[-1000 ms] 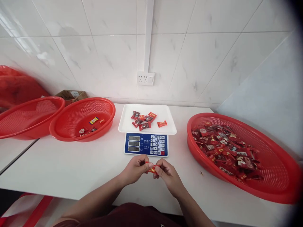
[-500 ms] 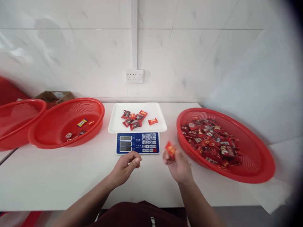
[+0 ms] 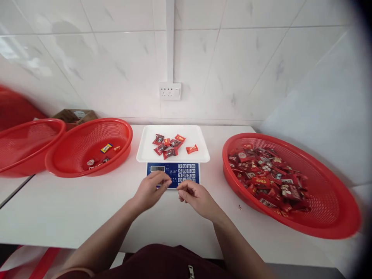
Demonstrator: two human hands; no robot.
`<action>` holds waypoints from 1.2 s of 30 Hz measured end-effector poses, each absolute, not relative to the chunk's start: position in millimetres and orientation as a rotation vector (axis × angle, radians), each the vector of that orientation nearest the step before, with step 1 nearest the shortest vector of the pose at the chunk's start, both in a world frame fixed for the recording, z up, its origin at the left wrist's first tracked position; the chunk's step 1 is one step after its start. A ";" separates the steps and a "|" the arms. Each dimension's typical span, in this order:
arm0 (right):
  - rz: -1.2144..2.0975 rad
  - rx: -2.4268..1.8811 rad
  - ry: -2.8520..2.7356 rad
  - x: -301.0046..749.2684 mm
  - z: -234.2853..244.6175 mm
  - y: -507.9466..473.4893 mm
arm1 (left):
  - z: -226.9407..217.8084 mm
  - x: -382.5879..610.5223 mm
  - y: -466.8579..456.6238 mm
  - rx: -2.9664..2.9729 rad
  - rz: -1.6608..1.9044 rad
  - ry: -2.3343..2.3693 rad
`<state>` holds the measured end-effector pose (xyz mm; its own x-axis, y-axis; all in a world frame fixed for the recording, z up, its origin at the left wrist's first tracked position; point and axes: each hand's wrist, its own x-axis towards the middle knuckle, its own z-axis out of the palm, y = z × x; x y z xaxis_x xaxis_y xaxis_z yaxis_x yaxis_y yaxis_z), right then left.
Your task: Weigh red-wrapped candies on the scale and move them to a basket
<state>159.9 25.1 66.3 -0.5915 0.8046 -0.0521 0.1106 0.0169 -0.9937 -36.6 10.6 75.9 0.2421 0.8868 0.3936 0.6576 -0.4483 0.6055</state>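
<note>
Two half-curled hands — the left hand (image 3: 148,192) and the right hand (image 3: 198,198), whether pinching anything one cannot tell — meet fingertip to fingertip, a small gap between, at the near edge of a blue scale (image 3: 189,171). Wrapped candies (image 3: 170,153) lie on its white tray (image 3: 146,152) by the table's (image 3: 87,217) back edge, one nearer the tray's right edge; more fill a red basket (image 3: 334,228) toward the table's right edge.

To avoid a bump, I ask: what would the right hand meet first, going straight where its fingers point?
The right hand would likely meet the left hand first, across a small gap, though their relative depth is unclear.
</note>
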 end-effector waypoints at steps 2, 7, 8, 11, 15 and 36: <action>1.682 -0.900 -1.741 154.5 59.3 26.3 | 85.4 -51.2 24.3 2.271 1.050 1.575; 2.157 -0.825 -1.890 139.5 28.4 18.2 | 100.0 -80.1 75.8 2.439 0.934 1.703; 2.216 -0.806 -1.938 137.4 23.6 16.6 | 100.5 -84.0 87.2 2.460 0.886 1.700; 2.264 -0.759 -2.020 135.3 17.4 15.0 | 99.6 -91.8 115.9 2.501 0.702 1.685; 2.172 -0.771 -2.072 140.2 19.9 17.7 | 100.2 -95.0 133.0 2.486 0.516 1.678; 2.003 -0.830 -2.114 141.3 14.0 15.4 | 100.8 -90.7 136.5 2.447 0.412 1.686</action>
<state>141.3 15.4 14.0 -0.8438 0.4565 -0.2823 0.3065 -0.0219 -0.9516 -90.7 136.5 100.8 0.3338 0.9316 0.1436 0.8928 -0.3614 0.2689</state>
